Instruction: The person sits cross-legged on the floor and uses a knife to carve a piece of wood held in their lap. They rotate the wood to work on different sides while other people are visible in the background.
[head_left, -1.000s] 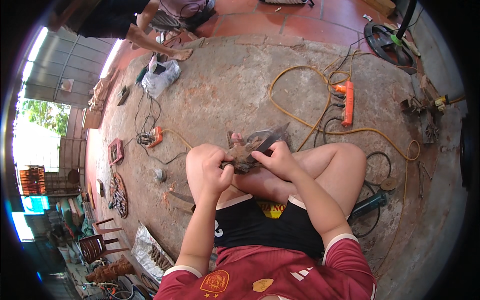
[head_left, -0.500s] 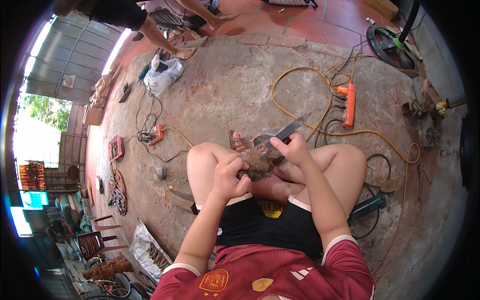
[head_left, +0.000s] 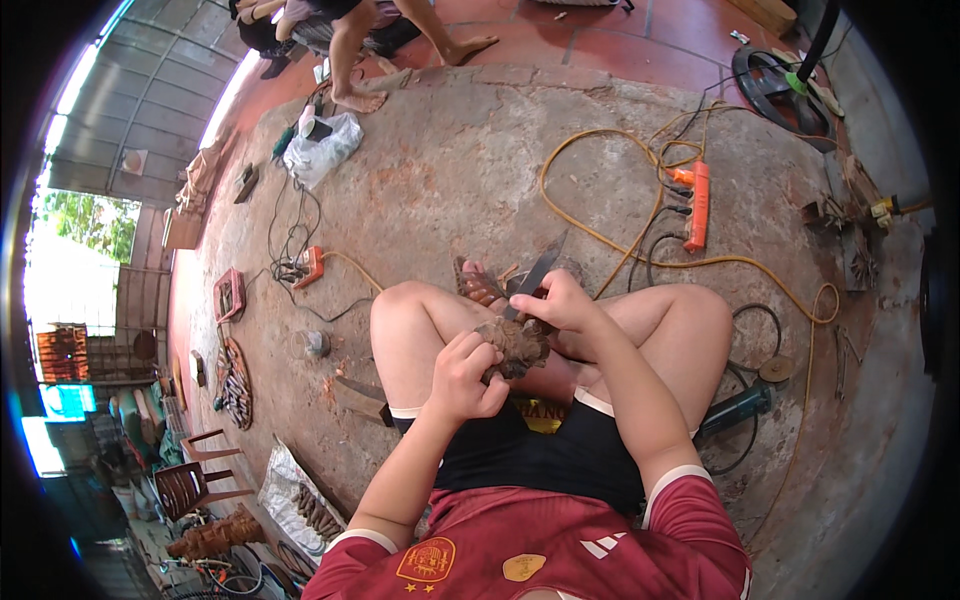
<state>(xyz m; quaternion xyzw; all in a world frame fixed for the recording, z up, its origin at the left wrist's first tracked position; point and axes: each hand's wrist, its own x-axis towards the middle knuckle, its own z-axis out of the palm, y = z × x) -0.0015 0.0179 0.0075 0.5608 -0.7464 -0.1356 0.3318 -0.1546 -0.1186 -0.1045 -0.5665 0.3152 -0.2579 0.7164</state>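
Note:
I sit on a concrete floor with my knees bent. My left hand (head_left: 468, 367) grips a small brown carved wooden piece (head_left: 517, 343) held over my lap. My right hand (head_left: 556, 302) is closed around a long flat metal blade (head_left: 540, 272), whose tip points up and away from me while its lower end meets the wooden piece. Both hands touch the piece from either side. A sandalled foot (head_left: 477, 283) shows just beyond my hands.
An orange power strip (head_left: 697, 205) with a yellow cable (head_left: 610, 235) lies ahead right. A smaller orange socket box (head_left: 310, 266) and a white plastic bag (head_left: 322, 148) lie ahead left. Another person's bare legs (head_left: 372, 40) stand at the top. A dark power tool (head_left: 738, 410) rests by my right thigh.
My hands and the wooden piece have shifted a little rightward and closer together; the blade has swung from lying flat to pointing upward. The other person's legs moved further into view.

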